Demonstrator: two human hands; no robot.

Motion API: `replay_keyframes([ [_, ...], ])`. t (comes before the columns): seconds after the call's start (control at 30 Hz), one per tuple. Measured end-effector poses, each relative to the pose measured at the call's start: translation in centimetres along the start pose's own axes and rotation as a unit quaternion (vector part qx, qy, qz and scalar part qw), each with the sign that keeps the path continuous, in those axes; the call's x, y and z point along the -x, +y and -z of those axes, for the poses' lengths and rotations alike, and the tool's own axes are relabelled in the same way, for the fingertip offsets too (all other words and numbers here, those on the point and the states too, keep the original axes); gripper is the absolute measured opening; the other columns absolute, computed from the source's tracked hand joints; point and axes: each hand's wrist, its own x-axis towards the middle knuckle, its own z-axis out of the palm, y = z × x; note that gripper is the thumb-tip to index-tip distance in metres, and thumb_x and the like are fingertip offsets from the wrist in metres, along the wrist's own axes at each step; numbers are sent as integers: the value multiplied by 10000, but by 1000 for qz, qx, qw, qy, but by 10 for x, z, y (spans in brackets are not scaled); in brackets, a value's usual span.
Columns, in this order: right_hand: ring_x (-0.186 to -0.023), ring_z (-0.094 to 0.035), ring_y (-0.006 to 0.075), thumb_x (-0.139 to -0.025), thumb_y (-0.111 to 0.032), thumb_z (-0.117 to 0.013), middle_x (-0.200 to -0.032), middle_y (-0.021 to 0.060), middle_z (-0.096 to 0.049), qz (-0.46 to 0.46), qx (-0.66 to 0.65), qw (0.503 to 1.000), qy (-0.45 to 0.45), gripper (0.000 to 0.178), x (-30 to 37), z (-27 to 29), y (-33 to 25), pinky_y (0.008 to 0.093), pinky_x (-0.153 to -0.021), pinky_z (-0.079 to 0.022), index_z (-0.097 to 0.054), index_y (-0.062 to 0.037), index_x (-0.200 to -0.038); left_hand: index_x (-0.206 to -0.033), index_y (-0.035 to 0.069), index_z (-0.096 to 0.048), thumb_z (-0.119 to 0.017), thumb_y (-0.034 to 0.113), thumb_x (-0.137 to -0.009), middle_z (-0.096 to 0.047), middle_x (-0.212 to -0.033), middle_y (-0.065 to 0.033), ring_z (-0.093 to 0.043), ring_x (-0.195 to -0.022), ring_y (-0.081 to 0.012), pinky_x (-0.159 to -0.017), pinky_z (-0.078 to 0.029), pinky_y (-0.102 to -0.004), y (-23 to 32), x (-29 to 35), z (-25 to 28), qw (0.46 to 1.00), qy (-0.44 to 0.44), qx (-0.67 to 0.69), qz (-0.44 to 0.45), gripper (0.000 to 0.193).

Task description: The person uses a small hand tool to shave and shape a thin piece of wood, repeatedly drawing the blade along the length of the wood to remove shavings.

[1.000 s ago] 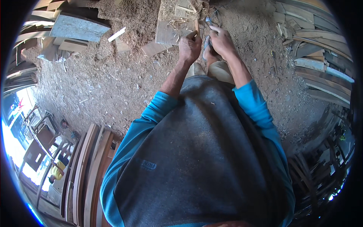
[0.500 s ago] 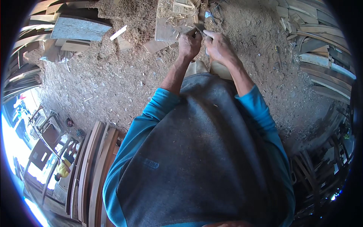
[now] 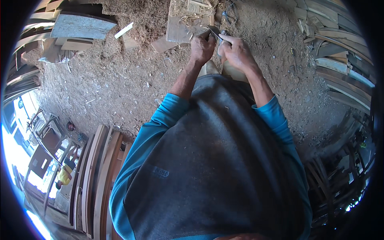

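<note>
Beyond the front of my dark shirt, both my hands work close together over the floor. My left hand [image 3: 203, 48] is closed, with a dark, flat, blade-like piece [image 3: 215, 30] sticking out past its fingertips. From the other side my right hand [image 3: 237, 53] reaches in, its fingers curled and pinching at the near edge of that piece. Its exact kind is too small to tell. Just past the hands lies a flat wooden board [image 3: 178, 29] with curled wood shavings [image 3: 196, 20] on it. My fingers hide part of the held piece.
Stacked timber [image 3: 338, 56] lines the right side. At the left are more planks and a pale bluish board [image 3: 82, 26]. Long upright boards [image 3: 94, 176] stand at lower left, near a person in yellow [image 3: 65, 175]. Sawdust covers the ground [image 3: 116, 80]; a cord [image 3: 231, 14] lies ahead.
My right hand has shifted slightly right and down, a little away from the left. The dark piece shows more between the hands, at a changed angle. The whole view has moved a little.
</note>
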Motion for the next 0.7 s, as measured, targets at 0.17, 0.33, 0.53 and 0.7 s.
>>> replay_keyframes([
  [0.17, -1127, -671, 421, -980, -228, -539, -1175, 287, -693, 46, 37, 997, 47, 405, -2, -19, 17, 435, -990, -534, -679, 7, -1279, -1066, 22, -723, -587, 189, -946, -687, -773, -239, -695, -650, -277, -622, -518, -411, -16, -4, -4, 998, 18, -50, -24, 247],
  [0.33, -1119, -678, 413, -969, -210, -547, -1169, 310, -688, 40, 9, 997, 59, 410, 2, -16, 0, 431, -1011, -523, -674, 30, -1276, -1083, 34, -723, -599, 226, -971, -683, -775, -239, -693, -646, -294, -624, -516, -420, -15, -1, -8, 1000, 26, -8, -6, 255],
  [0.53, -1178, -656, 400, -956, -256, -543, -1213, 281, -685, 17, 26, 995, 90, 442, -10, -24, -5, 421, -1064, -499, -682, 17, -1275, -1110, 14, -721, -589, 218, -978, -688, -779, -251, -693, -649, -336, -628, -521, -426, -17, 0, -13, 996, 57, -49, -40, 277],
  [0.7, -1116, -693, 374, -960, -271, -550, -1139, 257, -719, 22, 0, 994, 110, 444, -33, -23, 4, 422, -1011, -536, -673, -21, -1306, -1086, -29, -722, -576, 188, -986, -690, -757, -202, -656, -643, -176, -600, -514, -365, -19, 3, -19, 999, 32, -6, -39, 280],
])
